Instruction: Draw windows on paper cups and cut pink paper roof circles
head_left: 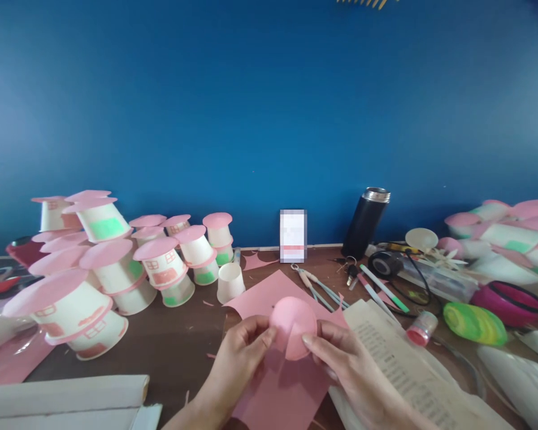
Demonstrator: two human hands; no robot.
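Note:
A pink paper circle [293,319] with a slit from its lower edge to near the middle is held up between both hands. My left hand [246,352] pinches its left edge between thumb and fingers. On the opposite edge, my right hand [341,349] grips it the same way. Beneath lies a larger sheet of pink paper [278,406], with another pink piece [269,286] behind it. Just beyond stands an upside-down white paper cup [230,283]. Blue-handled scissors [316,286] lie behind the circle, partly covered by paper.
Paper-cup houses with pink roofs [156,260] stand stacked at left; more lie piled at right [511,233]. A black flask [366,221] and a blurred-out upright screen [293,236] stand along the blue wall. Markers [385,289], keys [352,272] and a printed sheet [399,364] lie at right.

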